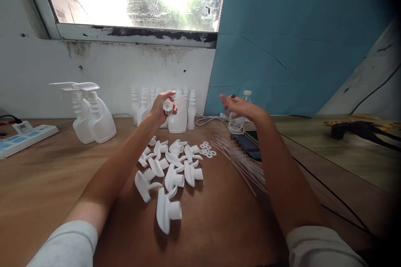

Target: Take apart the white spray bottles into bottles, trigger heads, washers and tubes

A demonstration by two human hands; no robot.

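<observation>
My left hand (163, 104) is closed around a white trigger spray head (168, 107), its round collar facing me. It is raised in front of a row of white bottles, one of them a headless spray bottle (178, 117). My right hand (242, 107) is held in the air, fingers stretched out, with nothing visible in it. Behind it stands a clear plastic bottle (235, 123), partly hidden. Below my hands lie several loose white trigger spray heads (174, 178), a small heap of white ring washers (207, 150) and a bundle of thin white tubes (242, 167).
Two white spray bottles (94, 119) with heads on stand at the left. A power strip (28, 137) lies at the far left. Phones (249, 146) rest beside my right forearm. Black cables (332, 187) run along the right, near a blurred black and yellow object (354, 128).
</observation>
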